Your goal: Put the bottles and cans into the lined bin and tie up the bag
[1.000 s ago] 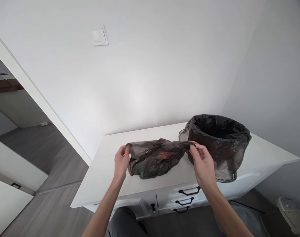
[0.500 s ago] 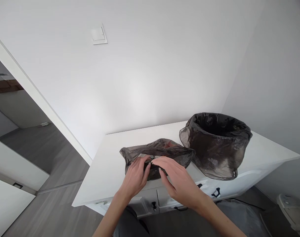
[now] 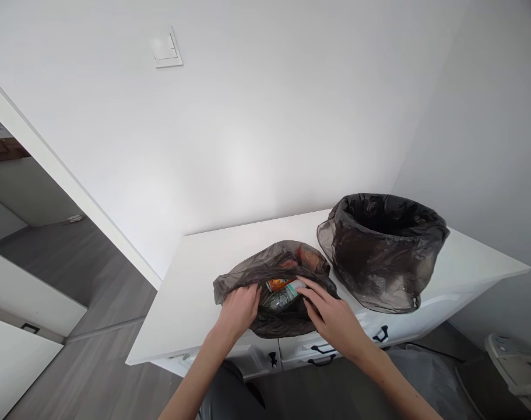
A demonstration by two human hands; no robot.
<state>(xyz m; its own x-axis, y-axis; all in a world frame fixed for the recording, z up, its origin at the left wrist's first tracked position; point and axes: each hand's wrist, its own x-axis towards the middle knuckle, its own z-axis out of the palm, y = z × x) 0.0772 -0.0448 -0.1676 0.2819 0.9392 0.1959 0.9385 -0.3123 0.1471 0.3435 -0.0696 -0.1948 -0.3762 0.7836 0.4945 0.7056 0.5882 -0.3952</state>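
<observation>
A dark translucent trash bag (image 3: pixel 265 271) lies at the front of the white dresser top, its mouth spread apart. Inside it show an orange wrapper or can (image 3: pixel 277 284) and a clear plastic bottle (image 3: pixel 280 298) with a pale label. My left hand (image 3: pixel 239 306) grips the bag's rim on the left, with its fingertips hidden inside the opening. On the other side, my right hand (image 3: pixel 329 312) holds the rim, its thumb and fingers around the plastic edge. Right of these stands a bin lined with a black bag (image 3: pixel 379 262), the liner folded over its rim.
The white dresser (image 3: pixel 195 280) with black handles (image 3: pixel 381 333) stands against a white wall. A light switch (image 3: pixel 166 49) is on that wall. A doorway opens at left. Clear plastic (image 3: pixel 422 379) and a white appliance-like object (image 3: pixel 516 367) are on the lower right.
My hands have moved apart, pulling the bag's mouth wider. The orange item and the bottle inside have come into view. The camera view has shifted slightly.
</observation>
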